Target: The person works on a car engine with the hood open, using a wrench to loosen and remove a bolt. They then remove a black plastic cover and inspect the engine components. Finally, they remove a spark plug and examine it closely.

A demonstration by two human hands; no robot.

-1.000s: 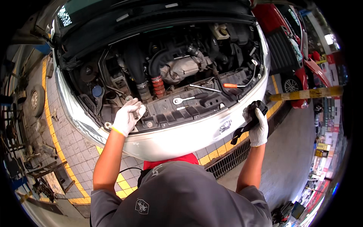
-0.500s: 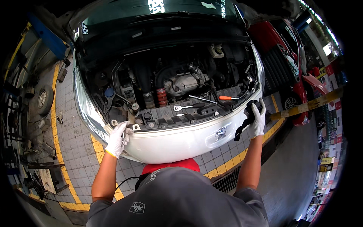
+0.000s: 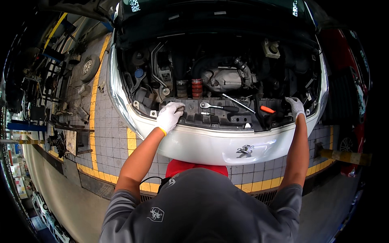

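Hands both on the front crossmember of an open engine bay. Left hand (image 3: 170,116), white glove, presses on the black front panel (image 3: 219,118) at its left end, grip loosely curled over the panel edge, grasping nothing loose as far as I can tell. Right hand (image 3: 295,107), also gloved, sits at the right end of the same panel near the headlight corner; fingers bent down over the edge, cannot tell if they clamp anything.

Between the two grips, loose tools lie on the panel: chrome ratchet wrench (image 3: 214,107) just right of the left grip, thin long rod (image 3: 238,103) beyond it, orange-handled screwdriver (image 3: 267,109) just left of the right grip. None are touched.

Risks, judged from this layout:
- panel lifted or tilted by both grips, ratchet wrench and screwdriver slide off, drop into the engine bay or onto the white bumper (image 3: 219,141) and scratch it.
- uneven pull, one end of the panel still clipped, plastic tab likely snaps.
- left grip sits close to hoses and the red-ribbed pipe (image 3: 196,87) behind it; a slip sends knuckles into hard edges.
- person leans far over the bumper, weight on both arms; panel giving way suddenly means loss of balance.
- raised bonnet (image 3: 210,16) overhead, head strike possible on straightening.
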